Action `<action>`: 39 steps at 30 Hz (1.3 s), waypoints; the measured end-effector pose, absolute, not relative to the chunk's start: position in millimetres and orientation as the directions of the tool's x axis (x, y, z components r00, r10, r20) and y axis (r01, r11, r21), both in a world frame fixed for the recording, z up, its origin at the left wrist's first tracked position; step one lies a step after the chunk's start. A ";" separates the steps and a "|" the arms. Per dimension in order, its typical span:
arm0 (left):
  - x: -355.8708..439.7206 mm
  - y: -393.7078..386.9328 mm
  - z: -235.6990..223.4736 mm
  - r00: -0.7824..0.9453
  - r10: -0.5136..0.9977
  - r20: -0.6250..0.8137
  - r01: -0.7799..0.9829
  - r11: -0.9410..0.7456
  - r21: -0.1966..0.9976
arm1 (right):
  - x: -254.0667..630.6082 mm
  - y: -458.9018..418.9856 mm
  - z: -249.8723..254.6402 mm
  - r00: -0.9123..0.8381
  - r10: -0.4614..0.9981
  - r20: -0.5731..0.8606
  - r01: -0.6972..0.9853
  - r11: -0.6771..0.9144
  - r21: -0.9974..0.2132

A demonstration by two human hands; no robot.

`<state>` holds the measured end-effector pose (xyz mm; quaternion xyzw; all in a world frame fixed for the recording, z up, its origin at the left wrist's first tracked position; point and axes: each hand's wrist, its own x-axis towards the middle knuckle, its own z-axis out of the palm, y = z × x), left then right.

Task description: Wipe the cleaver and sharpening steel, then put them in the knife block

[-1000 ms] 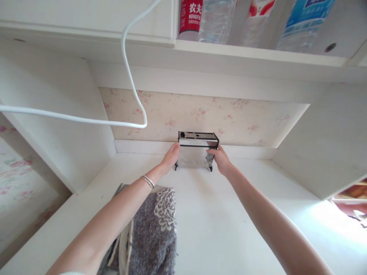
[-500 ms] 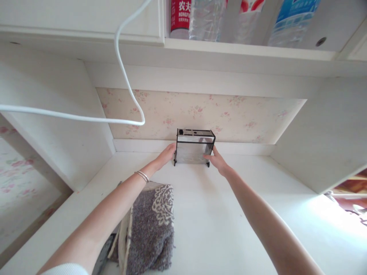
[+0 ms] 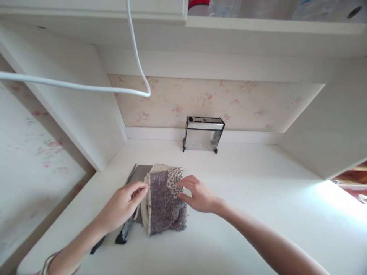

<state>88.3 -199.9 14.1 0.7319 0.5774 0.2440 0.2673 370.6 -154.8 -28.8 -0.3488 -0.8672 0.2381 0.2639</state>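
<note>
A folded grey-brown towel (image 3: 168,206) with a cream lace-like pattern lies on the white counter. My left hand (image 3: 126,202) is at its left edge, the thumb and fingertips drawn together in a pinch; whether they hold the edge cannot be made out. At the towel's right side is my right hand (image 3: 197,194), its thumb and fingers apart over the patterned corner. Partly beneath the towel and left of it is a flat grey panel (image 3: 140,172) with black edging. A box-like holder (image 3: 202,139) with a black frame and clear front stands untouched against the back wall.
A white cable (image 3: 94,88) hangs in front on the left. An overhead shelf (image 3: 275,28) carries bottles, mostly cut off. Side panels (image 3: 323,114) bound the white counter (image 3: 243,179), and a small black piece (image 3: 97,244) lies at the left.
Both hands have let go of the box-like holder at the back wall and come back to the towel. The view has tilted down, so less of the bottles shows.
</note>
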 end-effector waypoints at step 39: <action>115.3 -240.8 -38.3 0.084 0.907 -0.413 0.538 0.308 0.785 | 405.2 -169.7 -52.7 -0.080 0.953 0.291 0.804 0.234 -0.546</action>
